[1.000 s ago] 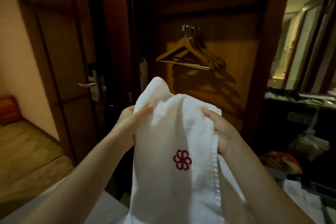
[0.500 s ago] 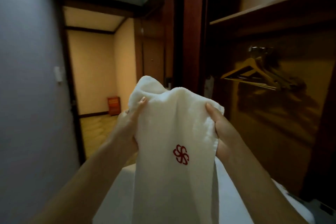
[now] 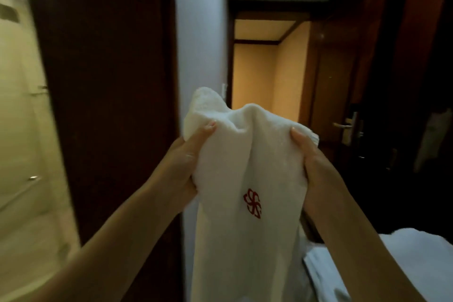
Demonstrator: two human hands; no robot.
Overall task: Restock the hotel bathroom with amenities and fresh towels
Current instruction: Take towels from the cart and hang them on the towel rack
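A dark wooden frame stands at the left, beside a lit, blurred pale room. The left hand grips the white towel at its top left, fingers curled round the cloth. The towel hangs in mid-air between both hands, its red emblem facing the camera. The right hand clasps the top right likewise. Farther right a door handle shows, and white linen lies lower right.

place: hotel room | evidence: lever door lock; logo towel
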